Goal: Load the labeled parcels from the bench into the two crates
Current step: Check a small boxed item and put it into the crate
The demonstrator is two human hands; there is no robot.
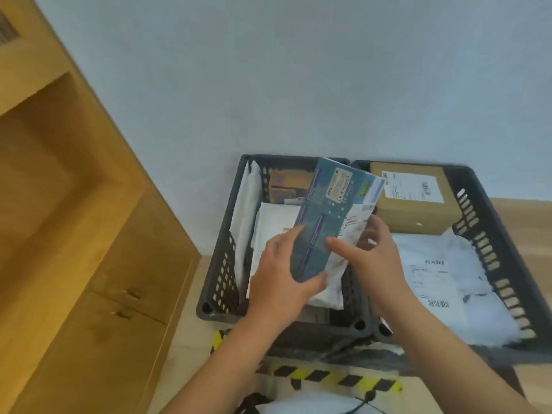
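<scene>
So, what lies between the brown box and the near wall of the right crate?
White mailer bags with printed labels fill that stretch of the right crate, up to the brown box; the head view shows it.

A wooden cabinet (89, 234) stands left of a pale wall (268, 70), striped tape (328, 376) below.

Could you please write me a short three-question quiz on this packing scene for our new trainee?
1. True or false: both the left hand and the right hand hold the blue parcel.
2. The labelled cardboard box lies in: A) left crate B) right crate C) neither.
3. Fill in: the blue parcel's lower end is over the ____ crate.
Key: 1 true; 2 B; 3 left.
</scene>
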